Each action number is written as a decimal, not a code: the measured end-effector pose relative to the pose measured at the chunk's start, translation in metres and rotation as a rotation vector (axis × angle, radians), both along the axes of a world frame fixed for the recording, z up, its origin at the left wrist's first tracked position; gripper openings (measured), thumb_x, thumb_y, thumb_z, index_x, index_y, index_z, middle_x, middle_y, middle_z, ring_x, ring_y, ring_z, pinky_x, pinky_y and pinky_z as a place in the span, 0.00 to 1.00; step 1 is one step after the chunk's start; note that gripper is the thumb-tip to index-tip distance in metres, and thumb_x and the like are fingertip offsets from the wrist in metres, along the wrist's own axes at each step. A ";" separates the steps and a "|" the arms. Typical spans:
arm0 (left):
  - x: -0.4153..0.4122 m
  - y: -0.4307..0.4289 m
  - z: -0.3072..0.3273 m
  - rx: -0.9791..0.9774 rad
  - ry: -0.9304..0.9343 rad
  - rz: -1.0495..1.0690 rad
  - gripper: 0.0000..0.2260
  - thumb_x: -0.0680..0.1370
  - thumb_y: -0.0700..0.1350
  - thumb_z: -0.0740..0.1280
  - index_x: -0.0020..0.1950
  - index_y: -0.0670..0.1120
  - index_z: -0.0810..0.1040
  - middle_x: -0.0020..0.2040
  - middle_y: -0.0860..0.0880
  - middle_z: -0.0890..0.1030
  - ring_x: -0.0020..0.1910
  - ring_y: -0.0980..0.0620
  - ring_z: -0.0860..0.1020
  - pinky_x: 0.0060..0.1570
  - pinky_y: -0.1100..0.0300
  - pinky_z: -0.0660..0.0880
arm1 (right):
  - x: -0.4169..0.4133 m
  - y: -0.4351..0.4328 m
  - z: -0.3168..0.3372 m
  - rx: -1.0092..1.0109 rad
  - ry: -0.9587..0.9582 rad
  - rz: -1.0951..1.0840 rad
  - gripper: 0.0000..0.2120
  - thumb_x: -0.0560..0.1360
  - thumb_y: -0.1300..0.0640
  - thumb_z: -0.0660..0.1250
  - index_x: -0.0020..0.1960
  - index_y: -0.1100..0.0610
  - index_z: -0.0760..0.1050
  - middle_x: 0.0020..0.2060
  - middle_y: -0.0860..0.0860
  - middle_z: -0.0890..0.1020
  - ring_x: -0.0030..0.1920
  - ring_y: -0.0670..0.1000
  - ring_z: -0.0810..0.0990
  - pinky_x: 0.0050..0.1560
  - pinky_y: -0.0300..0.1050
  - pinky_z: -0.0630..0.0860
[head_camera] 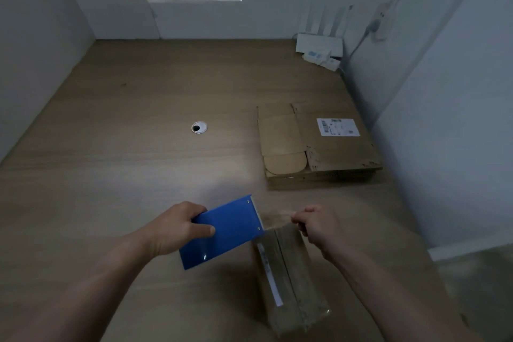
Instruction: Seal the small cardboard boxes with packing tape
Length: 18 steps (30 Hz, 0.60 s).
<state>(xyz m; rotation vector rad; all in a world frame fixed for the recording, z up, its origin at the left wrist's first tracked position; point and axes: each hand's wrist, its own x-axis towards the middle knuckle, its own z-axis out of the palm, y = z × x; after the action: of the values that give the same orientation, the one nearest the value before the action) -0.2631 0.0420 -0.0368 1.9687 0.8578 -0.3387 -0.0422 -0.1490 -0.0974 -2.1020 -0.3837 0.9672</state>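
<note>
A small closed cardboard box [288,277] lies on the wooden desk near the front, its long seam running away from me and a white label strip along its left side. My left hand [175,228] grips a blue tape dispenser [224,233] held just left of the box's far end. A short strip of clear packing tape [276,219] stretches from the dispenser's toothed edge to my right hand [316,228], which pinches the tape's free end above the far end of the box.
A stack of flattened cardboard boxes [319,147] with a white shipping label lies at the right of the desk [125,161]. A round cable hole [199,127] sits mid-desk. A white router [319,48] stands in the back right corner by the walls.
</note>
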 end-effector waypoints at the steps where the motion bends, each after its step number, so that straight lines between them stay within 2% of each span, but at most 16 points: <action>1: 0.003 -0.002 -0.002 0.001 0.024 0.002 0.08 0.75 0.51 0.69 0.41 0.47 0.78 0.35 0.51 0.78 0.35 0.52 0.74 0.38 0.56 0.65 | 0.002 0.001 -0.004 -0.028 -0.037 0.001 0.10 0.75 0.59 0.71 0.35 0.58 0.81 0.31 0.53 0.80 0.36 0.52 0.77 0.36 0.51 0.73; 4: 0.012 -0.005 -0.007 0.003 0.093 0.013 0.06 0.79 0.48 0.68 0.45 0.46 0.79 0.39 0.48 0.80 0.38 0.50 0.76 0.39 0.56 0.66 | 0.005 0.002 -0.011 -0.092 -0.129 0.009 0.15 0.72 0.58 0.73 0.27 0.55 0.79 0.26 0.49 0.79 0.35 0.52 0.79 0.41 0.52 0.76; 8: 0.021 -0.008 -0.008 0.029 0.136 0.029 0.07 0.78 0.48 0.69 0.43 0.47 0.78 0.38 0.49 0.78 0.36 0.51 0.75 0.37 0.56 0.65 | 0.006 0.004 -0.015 -0.146 -0.226 0.065 0.11 0.73 0.56 0.72 0.33 0.57 0.83 0.31 0.52 0.83 0.39 0.53 0.82 0.45 0.53 0.79; 11: 0.026 -0.011 -0.010 0.034 0.160 0.036 0.07 0.78 0.48 0.69 0.43 0.47 0.78 0.38 0.48 0.78 0.36 0.51 0.74 0.37 0.57 0.66 | 0.006 0.006 -0.018 -0.190 -0.289 0.087 0.11 0.72 0.56 0.72 0.33 0.57 0.83 0.30 0.52 0.83 0.38 0.52 0.81 0.41 0.49 0.77; 15: 0.031 -0.014 -0.011 0.037 0.193 0.045 0.08 0.78 0.50 0.69 0.46 0.46 0.80 0.40 0.47 0.80 0.37 0.50 0.76 0.37 0.57 0.67 | 0.007 0.004 -0.022 -0.222 -0.320 0.074 0.14 0.73 0.54 0.71 0.29 0.53 0.78 0.29 0.48 0.81 0.35 0.47 0.78 0.33 0.41 0.67; 18: 0.035 -0.014 -0.010 0.049 0.209 0.043 0.08 0.77 0.50 0.69 0.47 0.46 0.80 0.41 0.48 0.80 0.39 0.50 0.77 0.38 0.57 0.68 | 0.006 0.003 -0.022 -0.230 -0.343 0.076 0.12 0.75 0.54 0.70 0.32 0.53 0.81 0.30 0.47 0.81 0.35 0.45 0.78 0.33 0.40 0.66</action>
<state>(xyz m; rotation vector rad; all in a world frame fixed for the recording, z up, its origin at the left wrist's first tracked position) -0.2282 0.0277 -0.0467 1.9801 1.0484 -0.5088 -0.0359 -0.1465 -0.1199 -2.4880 -0.5491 0.7172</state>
